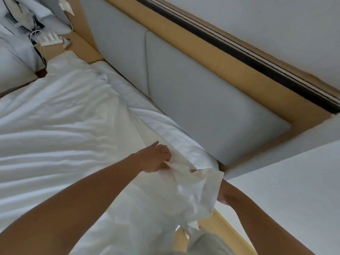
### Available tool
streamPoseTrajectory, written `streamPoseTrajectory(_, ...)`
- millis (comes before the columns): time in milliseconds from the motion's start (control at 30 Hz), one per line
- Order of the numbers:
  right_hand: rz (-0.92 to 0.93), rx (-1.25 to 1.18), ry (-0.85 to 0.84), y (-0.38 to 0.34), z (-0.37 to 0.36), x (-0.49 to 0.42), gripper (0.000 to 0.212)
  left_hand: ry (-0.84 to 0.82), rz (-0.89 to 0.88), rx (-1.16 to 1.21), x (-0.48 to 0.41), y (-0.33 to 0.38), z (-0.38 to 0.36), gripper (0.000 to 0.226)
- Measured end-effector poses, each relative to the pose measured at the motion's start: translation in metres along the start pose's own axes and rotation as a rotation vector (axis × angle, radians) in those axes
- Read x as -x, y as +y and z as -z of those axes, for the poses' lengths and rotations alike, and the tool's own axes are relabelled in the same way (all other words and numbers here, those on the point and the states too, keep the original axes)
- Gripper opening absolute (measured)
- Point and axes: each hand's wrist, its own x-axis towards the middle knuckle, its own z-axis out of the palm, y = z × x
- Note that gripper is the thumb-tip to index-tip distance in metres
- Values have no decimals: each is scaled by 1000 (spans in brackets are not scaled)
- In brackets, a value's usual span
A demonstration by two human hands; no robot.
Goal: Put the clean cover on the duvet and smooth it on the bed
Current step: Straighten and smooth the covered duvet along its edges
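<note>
At the near corner of the bed [228, 229], a person's left hand [156, 159] pinches the bunched edge of the clean cover [195, 188] in curled fingers. The right hand [223, 196] is buried behind the cloth, so its grip cannot be told. Beyond, the duvet [64, 122] lies rumpled towards the grey headboard [202, 107]. A one-sided tug could pull the corner free and skew the filling.

Grey padded headboard panel [211, 111] at 3 o'clock, second panel [117, 43] at 12, touching along seam. Tan wooden surround [230, 70] frames both. Dark strip [239, 50] above it, white wall [276, 21] at 1 o'clock. At 10–11 o'clock: wooden bedside shelf [55, 50] carrying white switch panel [50, 39], tangled cables [35, 33]. Pillows [12, 70] just beside.
</note>
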Motion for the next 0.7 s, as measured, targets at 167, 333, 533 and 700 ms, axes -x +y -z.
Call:
streamPoseTrajectory(167,-137,98,-9,11,67,-17,24,186,-244,-10,-83,5,-28,45)
streamPoseTrajectory(333,-224,-95,111,44,117,-69,33,-18,-179,11,-134,0,-61,66)
streamPoseTrajectory(533,-365,-383,203,99,138,-146,43,-180,76,102,-215,-6,-71,65)
streamPoseTrajectory(700,-310,-671,242,157,122,-184,49,-140,169,27,-295,-35,-82,66)
